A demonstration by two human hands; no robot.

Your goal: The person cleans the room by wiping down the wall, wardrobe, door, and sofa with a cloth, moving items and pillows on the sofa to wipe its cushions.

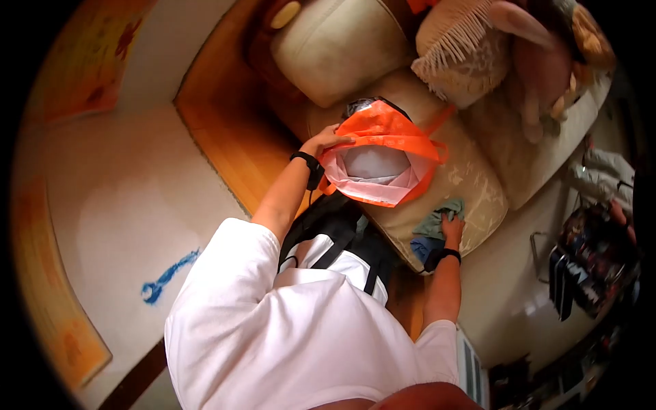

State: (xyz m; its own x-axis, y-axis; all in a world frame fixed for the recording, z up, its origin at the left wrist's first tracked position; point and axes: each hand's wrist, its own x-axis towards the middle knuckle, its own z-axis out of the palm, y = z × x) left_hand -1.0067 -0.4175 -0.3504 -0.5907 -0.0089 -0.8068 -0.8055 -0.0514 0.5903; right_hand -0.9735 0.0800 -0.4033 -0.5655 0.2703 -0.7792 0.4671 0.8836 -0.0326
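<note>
An orange bag [386, 130] with a pale inside lies open on the beige sofa cushion [482, 181]. My left hand [328, 139] is closed on the bag's left edge. Something whitish [374, 162] shows inside the bag. To the lower right, my right hand [452, 225] is closed on a green cloth [437, 220] lying on the cushion's front part. A blue cloth [425, 247] rests beside the green one, next to my right wrist. Behind the bag, a dark, shiny item [359, 106] is partly hidden.
A back cushion [338, 48], a fringed cushion [461, 51] and a plush toy [536, 68] are at the top. Black and white bags [331, 253] stand before the sofa. A blue rope-like item [169, 277] lies at left. A loaded rack [591, 253] is at right.
</note>
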